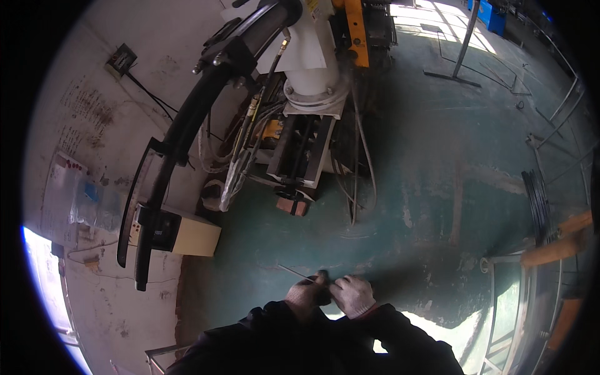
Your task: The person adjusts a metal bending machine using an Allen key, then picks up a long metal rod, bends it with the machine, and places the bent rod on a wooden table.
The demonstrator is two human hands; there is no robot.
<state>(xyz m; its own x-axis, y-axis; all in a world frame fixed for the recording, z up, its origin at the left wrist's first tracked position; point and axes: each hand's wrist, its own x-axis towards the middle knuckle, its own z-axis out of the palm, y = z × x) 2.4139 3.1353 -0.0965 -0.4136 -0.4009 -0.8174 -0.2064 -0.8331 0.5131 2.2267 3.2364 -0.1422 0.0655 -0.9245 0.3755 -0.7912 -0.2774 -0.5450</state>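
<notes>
The left hand (304, 292) has its grip around a thin rod (294, 272) pointing to ten o'clock; at three o'clock the gloved right hand (352, 295) curls; what it grasps, I cannot tell. Beyond, a white machine column (312, 78) stands at twelve.

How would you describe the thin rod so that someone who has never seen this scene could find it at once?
Below the big white machine and against the green floor, two dark sleeves end in a left hand and a right hand, near the bottom middle. The thin rod slants up and left from the left hand: slim, straight and greyish, unlike the rounded hands.
</notes>
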